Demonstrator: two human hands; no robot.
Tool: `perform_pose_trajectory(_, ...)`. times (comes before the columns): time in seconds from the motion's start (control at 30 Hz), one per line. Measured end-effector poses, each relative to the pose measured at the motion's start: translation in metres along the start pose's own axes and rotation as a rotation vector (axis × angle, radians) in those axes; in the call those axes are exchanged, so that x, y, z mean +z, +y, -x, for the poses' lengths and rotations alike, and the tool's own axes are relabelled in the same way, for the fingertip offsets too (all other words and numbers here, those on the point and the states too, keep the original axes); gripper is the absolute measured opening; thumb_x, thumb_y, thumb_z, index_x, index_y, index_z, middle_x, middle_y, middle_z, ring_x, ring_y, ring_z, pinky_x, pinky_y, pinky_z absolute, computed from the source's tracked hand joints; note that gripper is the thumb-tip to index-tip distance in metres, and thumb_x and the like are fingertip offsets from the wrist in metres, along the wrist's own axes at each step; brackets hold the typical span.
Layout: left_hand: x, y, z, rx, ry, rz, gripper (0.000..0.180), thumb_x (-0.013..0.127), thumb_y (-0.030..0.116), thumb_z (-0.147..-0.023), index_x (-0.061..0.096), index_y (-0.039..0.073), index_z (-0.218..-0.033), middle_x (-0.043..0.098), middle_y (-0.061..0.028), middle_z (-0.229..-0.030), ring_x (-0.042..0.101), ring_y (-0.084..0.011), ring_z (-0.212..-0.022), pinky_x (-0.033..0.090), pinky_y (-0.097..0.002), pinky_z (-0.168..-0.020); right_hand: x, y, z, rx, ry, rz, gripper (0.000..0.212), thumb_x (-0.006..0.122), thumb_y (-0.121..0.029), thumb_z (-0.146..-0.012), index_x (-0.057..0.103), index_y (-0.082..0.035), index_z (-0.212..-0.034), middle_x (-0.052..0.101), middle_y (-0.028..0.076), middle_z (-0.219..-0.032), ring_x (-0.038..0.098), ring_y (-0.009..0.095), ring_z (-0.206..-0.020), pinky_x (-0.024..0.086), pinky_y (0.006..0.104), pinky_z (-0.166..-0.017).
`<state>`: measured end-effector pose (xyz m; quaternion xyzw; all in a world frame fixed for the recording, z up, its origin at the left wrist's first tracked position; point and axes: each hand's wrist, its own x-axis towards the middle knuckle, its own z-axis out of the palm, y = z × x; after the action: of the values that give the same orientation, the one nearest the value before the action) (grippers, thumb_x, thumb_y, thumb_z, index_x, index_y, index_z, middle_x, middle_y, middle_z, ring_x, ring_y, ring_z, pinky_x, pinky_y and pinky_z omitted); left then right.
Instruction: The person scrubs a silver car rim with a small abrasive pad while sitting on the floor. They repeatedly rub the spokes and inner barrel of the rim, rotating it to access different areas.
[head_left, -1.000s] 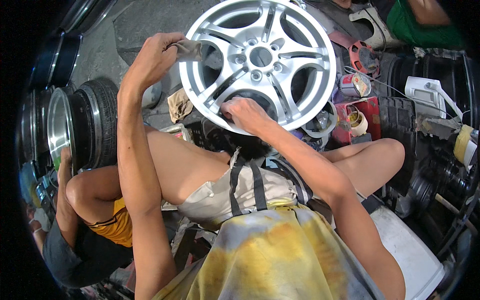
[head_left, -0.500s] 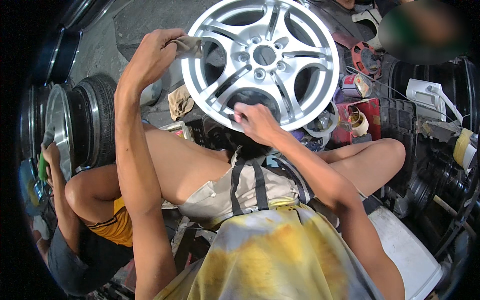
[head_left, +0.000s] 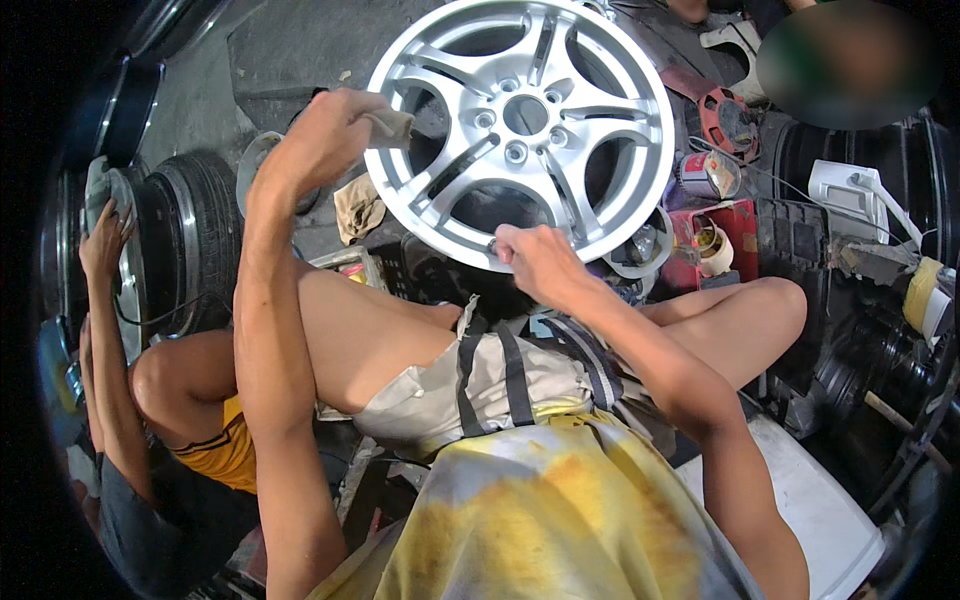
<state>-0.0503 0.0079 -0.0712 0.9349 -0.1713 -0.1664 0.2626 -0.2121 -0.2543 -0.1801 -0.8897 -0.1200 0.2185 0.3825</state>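
A silver alloy wheel rim (head_left: 520, 130) with five split spokes stands upright in front of me, its face turned toward me. My left hand (head_left: 325, 135) presses a small folded piece of sandpaper or cloth (head_left: 392, 126) against the rim's left edge. My right hand (head_left: 535, 262) grips the rim's lower edge and steadies it. My bare knees and grey shorts lie below the rim.
At left another person in a yellow top sits with a hand (head_left: 103, 235) on a tyred wheel (head_left: 165, 250). A rag (head_left: 358, 207) lies on the floor. Red containers and cans (head_left: 705, 215) and a white device (head_left: 850, 195) crowd the right side.
The rim has shifted slightly up and right in view. My left hand stays on its left edge with the pad; my right hand has slid along the lower edge.
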Motion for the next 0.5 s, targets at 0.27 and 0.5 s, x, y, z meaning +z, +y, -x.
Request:
perform_pose_trajectory(0.27,0.023,-0.001,-0.009,0.076,-0.008,-0.014,0.034,0.046,0.005,-0.085,0.069,-0.005,-0.109,0.071,-0.0238,-0.091,0.067,-0.0324,-0.082,0.052,-0.0433,-0.082,0.037,-0.013,-0.048,-0.048,0.13,-0.031,0.009,0.058,0.0,-0.081,0.061,-0.005,-0.087,0.067,0.025,-0.079,0.066,0.049,-0.084,0.05,0.0546,-0.073)
perform_pose_trajectory(0.5,0.046,0.009,-0.012,0.0,-0.318,-0.156,0.029,0.05,0.007,-0.087,0.072,-0.003,-0.103,0.073,-0.0249,-0.098,0.071,-0.0362,-0.088,0.054,-0.044,-0.082,0.03,0.001,-0.043,-0.209,0.08,0.057,0.014,0.058,0.001,-0.082,0.063,-0.007,-0.092,0.069,0.024,-0.083,0.068,0.045,-0.084,0.052,0.0529,-0.073)
